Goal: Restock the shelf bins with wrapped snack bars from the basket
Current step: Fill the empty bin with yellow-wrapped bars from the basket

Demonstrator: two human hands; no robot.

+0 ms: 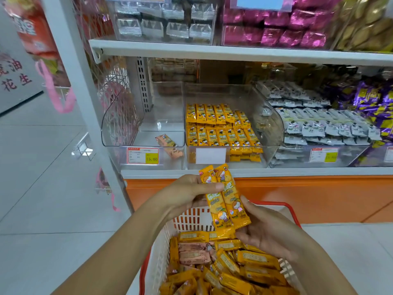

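Nearest me the basket (pixel 191 218) sits low, full of loose bars. Just above it I hold two yellow bars (pixel 225 199) side by side, their long axes pointing up toward the shelf. My right hand (pixel 265 231) curls round their lower ends and my left hand (pixel 187 192) grips the upper halves, thumb across the fronts. The part-filled yellow bin (pixel 273 128) lies straight ahead and above, nearer the left hand.

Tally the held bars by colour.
Yellow bars: 2
Pink bars: 0 held; those lie in the basket
Total held: 2
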